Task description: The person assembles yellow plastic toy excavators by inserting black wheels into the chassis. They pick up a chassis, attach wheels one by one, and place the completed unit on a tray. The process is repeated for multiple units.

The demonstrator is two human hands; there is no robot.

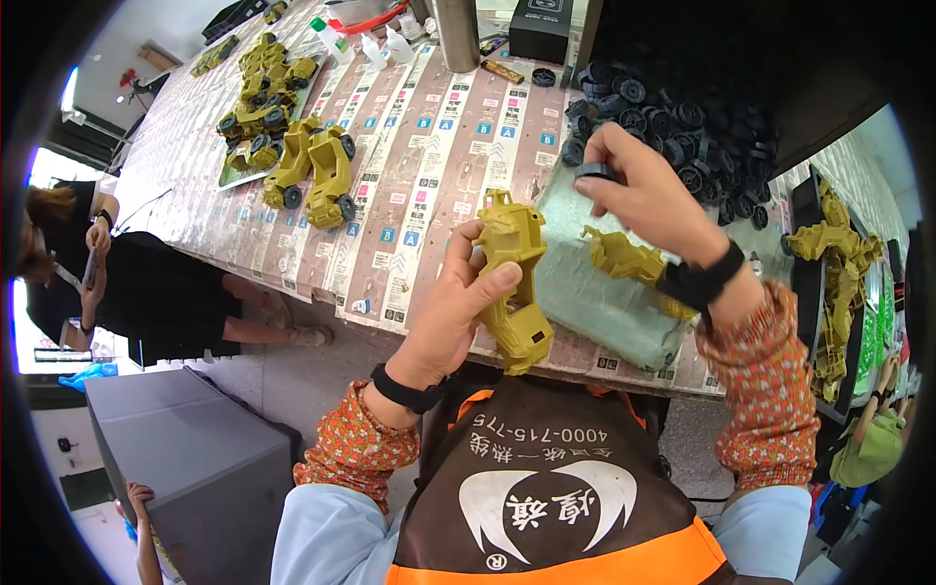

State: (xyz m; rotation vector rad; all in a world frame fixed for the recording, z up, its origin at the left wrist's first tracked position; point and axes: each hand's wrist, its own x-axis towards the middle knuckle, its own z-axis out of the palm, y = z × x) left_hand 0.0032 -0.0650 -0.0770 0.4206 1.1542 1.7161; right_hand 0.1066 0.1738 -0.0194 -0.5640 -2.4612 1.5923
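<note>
My left hand (451, 304) grips an olive-yellow plastic toy vehicle body (517, 292) at the table's near edge, thumb across its side. No wheels show on this body. To the right and farther off, my right hand (648, 190) pinches a small black toy wheel (597, 174) between thumb and fingers, apart from the body. Below that hand another olive-yellow vehicle body (624, 255) lies on a greenish glass-like sheet (604, 327), partly hidden by my right wrist. A heap of black wheels (673, 127) lies just beyond my right hand.
At the left stand several olive-yellow vehicles with black wheels (327, 175). White squeeze bottles (385, 49) and a metal cylinder (454, 34) are at the back. More yellow bodies fill a dark tray (834, 292) at the right. A person (107, 263) is beyond the table's left side.
</note>
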